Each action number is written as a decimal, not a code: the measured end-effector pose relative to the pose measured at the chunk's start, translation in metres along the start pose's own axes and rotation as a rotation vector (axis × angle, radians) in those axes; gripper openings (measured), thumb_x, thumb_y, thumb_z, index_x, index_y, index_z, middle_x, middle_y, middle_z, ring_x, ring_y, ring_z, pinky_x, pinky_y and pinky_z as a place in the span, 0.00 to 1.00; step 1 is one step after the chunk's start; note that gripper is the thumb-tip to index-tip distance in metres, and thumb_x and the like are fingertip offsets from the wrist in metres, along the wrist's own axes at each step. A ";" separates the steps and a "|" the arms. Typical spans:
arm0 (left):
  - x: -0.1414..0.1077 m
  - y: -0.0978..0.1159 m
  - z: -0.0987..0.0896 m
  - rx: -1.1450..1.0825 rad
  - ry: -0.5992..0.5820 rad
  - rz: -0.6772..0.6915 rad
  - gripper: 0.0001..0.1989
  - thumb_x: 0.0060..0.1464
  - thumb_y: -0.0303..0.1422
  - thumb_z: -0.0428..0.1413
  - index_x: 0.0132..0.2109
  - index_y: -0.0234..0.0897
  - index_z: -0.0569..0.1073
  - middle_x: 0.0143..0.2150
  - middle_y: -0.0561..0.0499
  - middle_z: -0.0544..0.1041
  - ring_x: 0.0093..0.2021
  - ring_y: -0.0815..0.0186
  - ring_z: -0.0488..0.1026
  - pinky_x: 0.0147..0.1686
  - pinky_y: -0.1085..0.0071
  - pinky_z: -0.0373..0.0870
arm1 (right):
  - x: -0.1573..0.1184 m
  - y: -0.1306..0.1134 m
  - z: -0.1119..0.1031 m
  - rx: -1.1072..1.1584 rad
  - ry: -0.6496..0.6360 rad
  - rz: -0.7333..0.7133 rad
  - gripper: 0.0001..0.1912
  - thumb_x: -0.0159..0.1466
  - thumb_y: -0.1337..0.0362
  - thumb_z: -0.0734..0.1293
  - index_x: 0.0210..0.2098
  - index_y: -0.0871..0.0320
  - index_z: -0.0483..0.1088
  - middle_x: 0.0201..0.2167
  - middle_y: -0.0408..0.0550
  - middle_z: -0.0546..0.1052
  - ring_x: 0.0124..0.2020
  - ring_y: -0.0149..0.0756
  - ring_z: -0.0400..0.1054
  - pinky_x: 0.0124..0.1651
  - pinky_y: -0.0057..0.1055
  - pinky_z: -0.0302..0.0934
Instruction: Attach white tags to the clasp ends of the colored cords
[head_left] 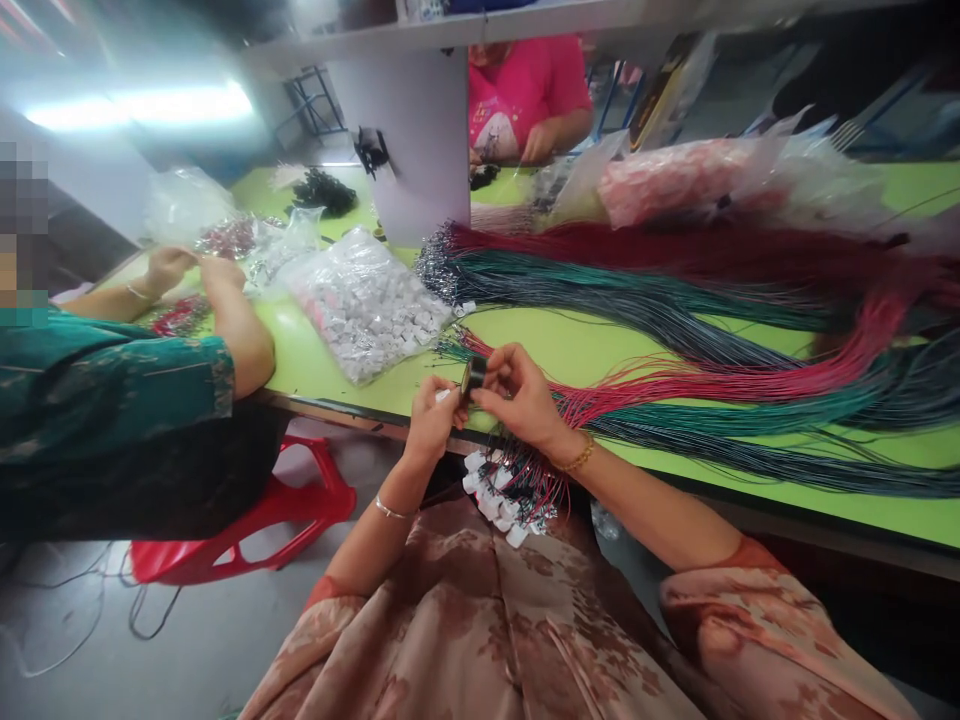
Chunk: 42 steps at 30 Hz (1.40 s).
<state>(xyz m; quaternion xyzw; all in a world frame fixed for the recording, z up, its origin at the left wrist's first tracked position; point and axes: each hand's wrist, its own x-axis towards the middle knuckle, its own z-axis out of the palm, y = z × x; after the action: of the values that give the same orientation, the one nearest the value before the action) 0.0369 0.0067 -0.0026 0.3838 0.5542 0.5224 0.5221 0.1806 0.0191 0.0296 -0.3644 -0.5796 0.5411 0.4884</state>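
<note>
Right hand [521, 395]: grip pinched shut on black roll [475, 378]. Left hand [433, 420]: grip closed, small white piece [442, 395] between fingers, roll just beside. Roll sits between both hands, above near edge of table [540, 342]. Below, white connectors [499, 495] on wires cluster over lap. Beyond left hand, clear bag [375, 310] of white parts. Rightward, red wires [750, 382], green wires [720, 418], dark wires [750, 460]. Left, co-worker on red stool [187, 560].

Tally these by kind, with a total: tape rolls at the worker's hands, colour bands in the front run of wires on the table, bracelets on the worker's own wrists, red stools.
Black tape roll: 1
Front wire bands, red wires, green wires, dark grey wires: 3
Bracelets, silver bangle and gold bracelet: 2
Red plastic stool: 1
Total: 7
</note>
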 end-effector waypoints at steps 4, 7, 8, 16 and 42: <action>0.004 0.004 -0.007 -0.073 -0.063 -0.081 0.08 0.41 0.30 0.56 0.32 0.37 0.66 0.16 0.61 0.64 0.16 0.76 0.59 0.17 0.78 0.51 | -0.022 0.003 -0.017 -0.350 -0.184 -0.169 0.15 0.53 0.63 0.68 0.35 0.54 0.57 0.29 0.41 0.68 0.28 0.30 0.60 0.33 0.28 0.56; 0.007 0.008 -0.014 -0.005 -0.111 -0.109 0.05 0.41 0.31 0.56 0.28 0.35 0.69 0.16 0.60 0.61 0.16 0.77 0.56 0.18 0.78 0.47 | -0.029 0.004 -0.026 -0.645 -0.347 -0.328 0.09 0.54 0.67 0.66 0.31 0.55 0.60 0.27 0.42 0.68 0.29 0.32 0.60 0.35 0.30 0.54; 0.007 0.010 -0.016 0.027 -0.120 -0.096 0.05 0.41 0.32 0.57 0.28 0.35 0.69 0.16 0.60 0.60 0.16 0.77 0.55 0.18 0.78 0.46 | -0.030 0.004 -0.027 -0.709 -0.395 -0.363 0.07 0.54 0.68 0.65 0.30 0.56 0.61 0.27 0.43 0.69 0.30 0.33 0.60 0.35 0.30 0.53; 0.000 0.028 -0.025 0.446 -0.249 0.256 0.07 0.48 0.34 0.59 0.34 0.36 0.71 0.26 0.54 0.70 0.25 0.70 0.64 0.26 0.74 0.60 | -0.018 -0.006 -0.021 -0.776 -0.332 -0.332 0.05 0.63 0.64 0.61 0.32 0.57 0.67 0.30 0.47 0.74 0.31 0.33 0.64 0.37 0.30 0.56; -0.015 0.006 -0.008 0.670 -0.042 0.353 0.05 0.53 0.31 0.52 0.30 0.38 0.70 0.28 0.52 0.72 0.28 0.67 0.66 0.31 0.72 0.60 | -0.015 -0.004 0.006 0.171 0.181 0.137 0.20 0.57 0.50 0.69 0.37 0.53 0.58 0.22 0.37 0.70 0.25 0.31 0.66 0.35 0.31 0.63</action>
<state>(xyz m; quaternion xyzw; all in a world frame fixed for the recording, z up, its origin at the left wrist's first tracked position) 0.0306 -0.0087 0.0048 0.6335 0.6088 0.3863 0.2807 0.1787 0.0025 0.0314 -0.4075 -0.4587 0.5855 0.5299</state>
